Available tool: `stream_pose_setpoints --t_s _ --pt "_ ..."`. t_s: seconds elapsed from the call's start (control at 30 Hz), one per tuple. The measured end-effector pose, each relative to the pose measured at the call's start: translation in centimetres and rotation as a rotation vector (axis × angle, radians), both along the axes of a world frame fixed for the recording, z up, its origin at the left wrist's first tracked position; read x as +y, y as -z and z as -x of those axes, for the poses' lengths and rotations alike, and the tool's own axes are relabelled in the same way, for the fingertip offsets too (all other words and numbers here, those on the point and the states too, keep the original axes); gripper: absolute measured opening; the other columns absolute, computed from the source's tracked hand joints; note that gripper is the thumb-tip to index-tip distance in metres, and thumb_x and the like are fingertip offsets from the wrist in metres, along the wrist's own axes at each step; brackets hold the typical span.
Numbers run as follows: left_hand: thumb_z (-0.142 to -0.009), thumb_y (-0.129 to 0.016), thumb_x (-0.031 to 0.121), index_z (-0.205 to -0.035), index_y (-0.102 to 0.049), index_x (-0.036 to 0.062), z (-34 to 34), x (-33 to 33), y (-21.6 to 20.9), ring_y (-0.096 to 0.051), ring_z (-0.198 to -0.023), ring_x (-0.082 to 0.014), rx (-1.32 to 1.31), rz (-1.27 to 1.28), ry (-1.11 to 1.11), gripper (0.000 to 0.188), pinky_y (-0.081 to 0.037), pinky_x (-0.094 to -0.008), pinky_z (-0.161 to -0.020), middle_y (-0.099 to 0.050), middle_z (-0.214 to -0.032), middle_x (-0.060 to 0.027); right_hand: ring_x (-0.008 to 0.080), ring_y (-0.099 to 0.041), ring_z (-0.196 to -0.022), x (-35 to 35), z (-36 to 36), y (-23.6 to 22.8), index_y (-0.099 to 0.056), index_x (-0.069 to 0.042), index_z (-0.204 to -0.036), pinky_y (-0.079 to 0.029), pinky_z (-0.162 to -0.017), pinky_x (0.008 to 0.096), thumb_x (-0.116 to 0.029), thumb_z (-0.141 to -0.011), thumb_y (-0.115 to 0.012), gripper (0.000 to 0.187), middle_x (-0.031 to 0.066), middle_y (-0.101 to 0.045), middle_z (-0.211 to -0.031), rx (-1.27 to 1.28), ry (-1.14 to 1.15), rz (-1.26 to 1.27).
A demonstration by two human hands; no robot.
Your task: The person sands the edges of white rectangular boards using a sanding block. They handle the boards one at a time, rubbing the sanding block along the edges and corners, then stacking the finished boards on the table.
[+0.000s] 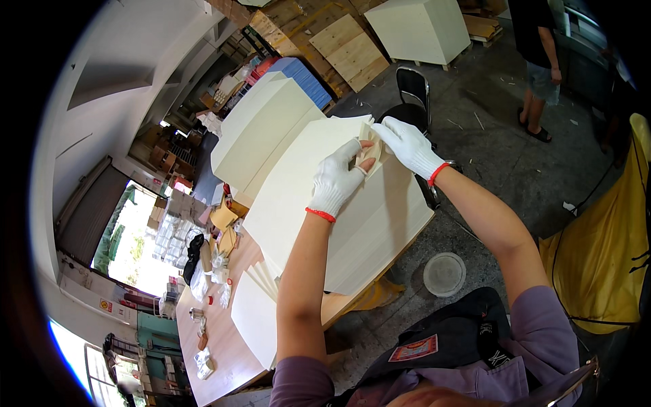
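A tall stack of large cream-white paper sheets (pixel 291 197) lies on the table before me. My left hand (pixel 337 180), in a white knit glove that leaves thumb and fingertip bare, pinches several lifted sheets near the stack's far right corner. Those sheets bend upward and fan apart between my hands. Fully gloved in white, my right hand (pixel 409 148) closes on the corner of the same sheets, its fingertips partly hidden against the paper. A smaller fanned pile of sheets (pixel 254 315) rests beside my left forearm.
The wooden table (pixel 217 376) carries a glove, bags and small items on its left. Beyond stands another paper stack (pixel 271 129). A black chair (pixel 412 91) is off the far right corner; a round lid (pixel 444 275) and yellow sheeting (pixel 597 251) are at right. A person (pixel 536 61) stands farther off.
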State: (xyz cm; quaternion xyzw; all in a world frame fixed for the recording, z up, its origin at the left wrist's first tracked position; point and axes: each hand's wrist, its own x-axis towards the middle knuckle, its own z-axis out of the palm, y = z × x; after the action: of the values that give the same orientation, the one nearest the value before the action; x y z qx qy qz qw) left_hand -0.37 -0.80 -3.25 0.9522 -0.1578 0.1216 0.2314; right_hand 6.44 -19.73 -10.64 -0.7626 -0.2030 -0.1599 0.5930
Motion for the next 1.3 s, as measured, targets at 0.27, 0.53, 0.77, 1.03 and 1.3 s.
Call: stream_pose_setpoints --t_s 0.27,0.53,0.77,1.03,1.3 --pt "-0.094 -0.074 0.021 -0.134 -0.072 0.0192 0.3 -0.5 -0.4 -0.073 -0.092 -0.0220 0.057 -0.005 0.000 0.040 -0.057 -0.0383 -0.083 -0.073 -0.095 -0.0112 0.0388 -0.064 -0.083 -0.5 0.4 -0.7 -0.061 -0.003 -0.097 -0.048 -0.077 0.0461 -0.057 -0.107 -0.050 0.056 0.0193 -0.064 -0.086 0.074 -0.015 0.019" --pt "-0.089 -0.069 0.014 -0.134 -0.071 0.0206 0.6 0.3 1.3 -0.072 -0.108 -0.0358 -0.195 -0.118 0.009 0.045 -0.058 -0.0430 -0.094 -0.074 -0.125 -0.0106 0.0385 -0.071 -0.090 -3.8 1.3 -1.3 -0.069 -0.008 -0.101 -0.052 -0.077 0.0478 -0.067 -0.101 -0.051 0.061 0.0169 -0.073 -0.092 0.135 0.155 0.441" --pt "-0.090 -0.069 0.022 -0.123 -0.072 0.0185 -0.4 -0.7 0.8 -0.073 -0.103 -0.0352 -0.137 -0.235 -0.070 0.033 -0.057 -0.0452 -0.087 -0.074 -0.119 -0.0111 0.0352 -0.071 -0.079 -3.5 1.0 -0.7 -0.071 -0.010 -0.096 -0.053 -0.070 0.0465 -0.058 -0.100 -0.054 0.052 0.0150 -0.072 -0.085 -0.227 0.117 0.654" --pt "-0.091 -0.071 0.026 -0.118 -0.072 0.0169 -3.0 -0.3 1.6 -0.072 -0.105 -0.0369 -0.151 -0.237 -0.112 0.029 -0.057 -0.0460 -0.087 -0.075 -0.121 -0.0104 0.0358 -0.071 -0.082 -2.6 -0.3 -2.0 -0.073 -0.009 -0.102 -0.054 -0.071 0.0468 -0.056 -0.104 -0.051 0.052 0.0159 -0.072 -0.087 -0.407 0.099 0.638" --pt "-0.097 -0.072 0.027 -0.135 -0.072 0.0174 -1.3 0.4 0.8 -0.072 -0.114 -0.0294 0.081 0.103 -0.063 0.039 -0.054 -0.0382 -0.097 -0.076 -0.125 -0.0141 0.0384 -0.066 -0.090 -0.7 0.7 -1.8 -0.069 -0.006 -0.113 -0.049 -0.081 0.0464 -0.051 -0.108 -0.046 0.051 0.0184 -0.069 -0.094 0.123 -0.076 0.047"
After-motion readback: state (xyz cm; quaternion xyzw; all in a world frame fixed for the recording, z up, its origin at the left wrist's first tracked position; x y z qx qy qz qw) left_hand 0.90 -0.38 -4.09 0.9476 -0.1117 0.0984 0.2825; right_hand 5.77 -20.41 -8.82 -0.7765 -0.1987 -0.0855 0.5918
